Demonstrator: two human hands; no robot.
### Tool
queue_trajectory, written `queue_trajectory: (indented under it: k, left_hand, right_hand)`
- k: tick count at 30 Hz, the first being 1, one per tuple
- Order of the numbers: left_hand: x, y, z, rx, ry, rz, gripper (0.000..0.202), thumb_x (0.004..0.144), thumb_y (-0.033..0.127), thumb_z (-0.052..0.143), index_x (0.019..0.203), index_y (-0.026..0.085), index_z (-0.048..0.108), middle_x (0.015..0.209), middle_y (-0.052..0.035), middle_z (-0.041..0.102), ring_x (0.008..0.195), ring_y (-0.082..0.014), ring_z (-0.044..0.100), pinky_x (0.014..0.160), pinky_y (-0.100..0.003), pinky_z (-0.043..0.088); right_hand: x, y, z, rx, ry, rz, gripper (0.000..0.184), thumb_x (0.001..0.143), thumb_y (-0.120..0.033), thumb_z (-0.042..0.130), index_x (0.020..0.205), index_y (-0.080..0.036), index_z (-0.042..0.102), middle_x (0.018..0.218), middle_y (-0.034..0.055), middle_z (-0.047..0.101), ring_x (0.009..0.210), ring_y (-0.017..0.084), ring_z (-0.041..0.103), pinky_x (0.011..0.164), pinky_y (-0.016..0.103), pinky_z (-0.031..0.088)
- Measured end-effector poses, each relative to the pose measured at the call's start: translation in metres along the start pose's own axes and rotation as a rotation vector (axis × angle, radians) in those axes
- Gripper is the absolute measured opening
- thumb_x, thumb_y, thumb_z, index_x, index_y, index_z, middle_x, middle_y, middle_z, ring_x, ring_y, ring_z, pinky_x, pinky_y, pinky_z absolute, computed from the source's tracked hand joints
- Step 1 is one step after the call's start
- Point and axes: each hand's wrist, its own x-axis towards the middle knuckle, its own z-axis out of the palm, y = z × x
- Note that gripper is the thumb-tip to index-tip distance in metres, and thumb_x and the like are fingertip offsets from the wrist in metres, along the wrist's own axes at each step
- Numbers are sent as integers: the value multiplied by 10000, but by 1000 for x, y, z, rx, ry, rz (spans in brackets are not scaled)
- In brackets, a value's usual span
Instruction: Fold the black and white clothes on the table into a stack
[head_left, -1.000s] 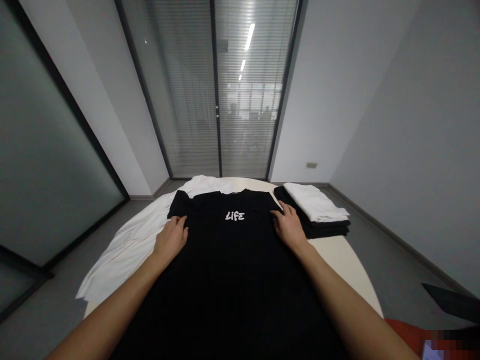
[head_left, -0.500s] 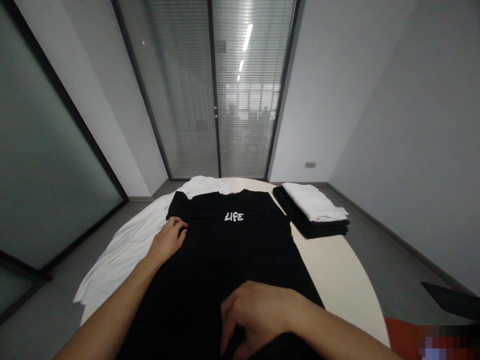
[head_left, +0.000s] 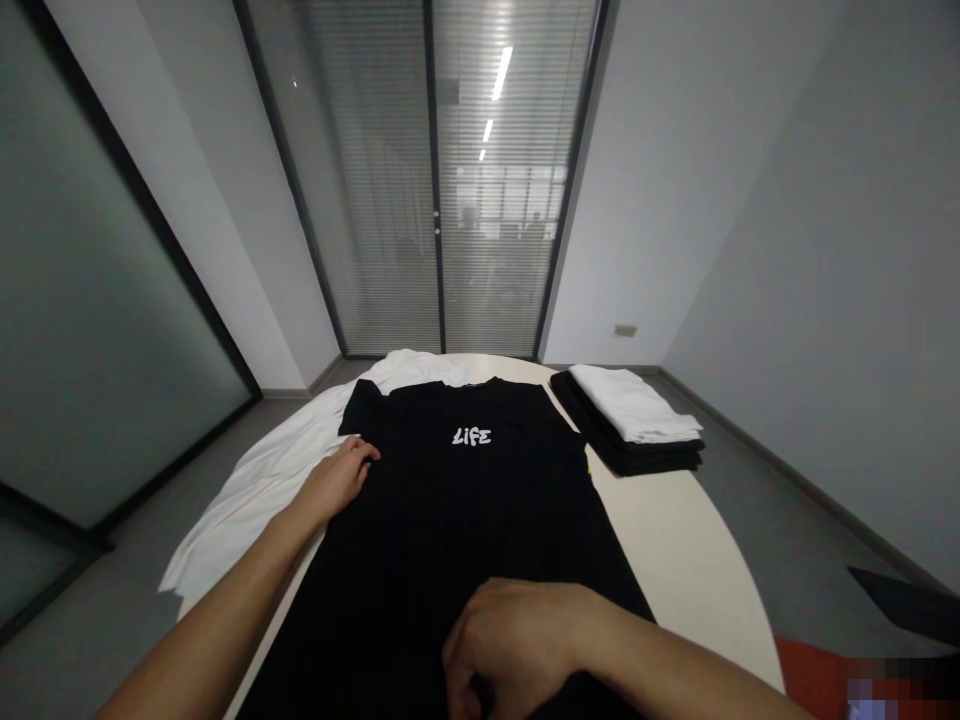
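Note:
A black T-shirt (head_left: pixel 480 520) lies spread out, its neck at the far end and white lettering across the upper part. My left hand (head_left: pixel 351 478) is at the shirt's left side just below the sleeve, fingers bent together on the fabric edge. Over the lower middle of the shirt, my right hand (head_left: pixel 517 640) is curled downward in a pinch on the cloth; its fingertips are partly hidden at the bottom of the view. The shirt's near end runs out of the picture.
White fabric (head_left: pixel 247 490) lies loosely along the left side of the round pale table (head_left: pixel 675 560). At the right back is a folded pile with a white garment (head_left: pixel 630 405) atop black ones (head_left: pixel 652 462). A glass door with blinds (head_left: pixel 487 250) stands beyond.
The fingers of my left hand have drawn closer together at the shirt's edge. The shirt's lower left side has shifted rightward, baring a strip of table. My right hand stays nearly in place.

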Motion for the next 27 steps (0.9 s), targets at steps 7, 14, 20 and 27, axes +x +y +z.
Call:
queue_trajectory:
  k: [7,14,20,27]
  left_hand:
    - [-7,18,-16,139,-109,-171,339,924,142,430,1206,221,601,1269,-123,539,1005,-275,666,827,-403,530]
    - [-12,46,-25,266,-80,-218,367,942,92,335,1219,164,564,1214,-167,526,972,-266,663,748,-364,535]
    - [-6,51,-24,349,-73,-259,325,932,99,377,1184,129,579,1188,-201,539,996,-297,636,735,-375,541]
    - [13,76,-1,231,144,8,432,964,320,486,1351,154,581,1453,-190,482,1325,-350,475,1064,-469,437]
  right_hand:
    - [-1,-2,1,111,-29,-18,119,823,-258,723,935,-219,723,857,-72,695,756,81,650,593,160,417]
    - [-19,9,2,-102,502,-34,637,775,-470,767,1344,-227,615,1400,111,584,1248,253,559,1075,387,382]
    - [-19,7,31,-165,454,-120,684,842,-441,689,1466,-248,487,1567,88,434,1454,275,356,1189,443,233]
    - [-21,21,17,-141,569,-43,513,908,-486,608,1332,-199,604,1432,94,576,1348,220,493,1172,393,291]
